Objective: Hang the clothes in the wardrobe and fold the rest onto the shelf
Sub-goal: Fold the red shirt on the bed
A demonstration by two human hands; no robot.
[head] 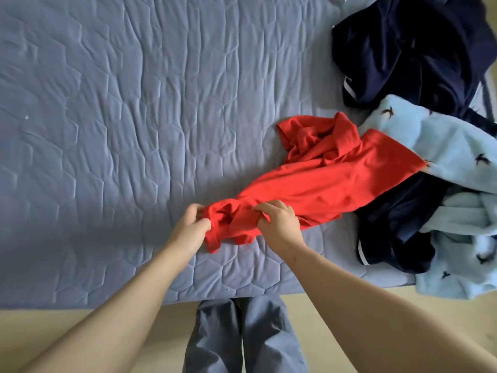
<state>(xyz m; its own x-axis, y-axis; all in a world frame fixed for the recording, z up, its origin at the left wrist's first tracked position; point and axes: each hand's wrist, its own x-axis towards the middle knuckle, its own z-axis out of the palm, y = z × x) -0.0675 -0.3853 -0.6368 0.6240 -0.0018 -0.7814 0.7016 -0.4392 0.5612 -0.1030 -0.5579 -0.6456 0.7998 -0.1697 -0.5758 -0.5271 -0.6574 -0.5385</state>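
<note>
A red shirt [322, 173] lies crumpled and stretched across the blue quilted bed [121, 130], its far end against a clothes pile at the right. My left hand [189, 230] pinches the shirt's near end between thumb and fingers. My right hand [279, 222] grips a bunch of the same red fabric just to the right of it. Both hands are close together near the bed's front edge.
The pile at the right holds a light blue fleece with small dark birds [457, 146] and navy garments [408, 49] with white trim, another navy piece [395, 232] lower down. The bed's front edge [134, 305] meets a pale floor; my grey-trousered legs [242, 340] stand there.
</note>
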